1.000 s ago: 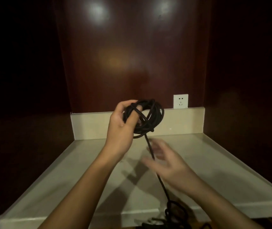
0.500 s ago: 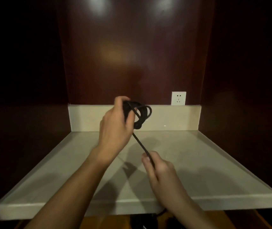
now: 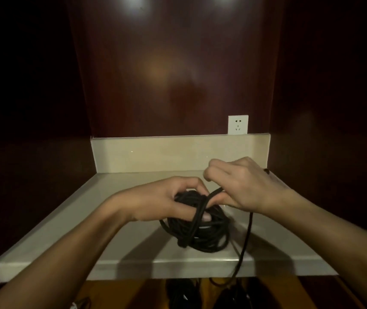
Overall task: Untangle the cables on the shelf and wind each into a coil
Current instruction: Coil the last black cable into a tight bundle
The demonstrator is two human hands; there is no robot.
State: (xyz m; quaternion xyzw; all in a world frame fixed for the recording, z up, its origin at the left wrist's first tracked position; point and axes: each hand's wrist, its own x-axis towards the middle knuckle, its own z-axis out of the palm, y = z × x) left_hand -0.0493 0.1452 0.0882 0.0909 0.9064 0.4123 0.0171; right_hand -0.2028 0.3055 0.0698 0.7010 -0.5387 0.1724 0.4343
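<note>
A black cable coil point(image 3: 202, 233) hangs just above the pale shelf point(image 3: 115, 210), near its front edge. My left hand point(image 3: 167, 199) grips the top of the coil, fingers curled through its loops. One strand crosses over the coil and runs up into my right hand point(image 3: 242, 186), which holds it between thumb and curled fingers. From under the right hand the loose cable tail point(image 3: 245, 241) drops past the shelf's front edge toward the floor.
The shelf sits in a dark wooden alcove with a low pale back rim point(image 3: 178, 152). A white wall socket point(image 3: 237, 124) is at the back right. More dark cable point(image 3: 178, 291) lies on the floor below the shelf.
My left hand has lowered the coil from chest height to near the shelf. My right hand has risen and carried the strand over the coil's top.
</note>
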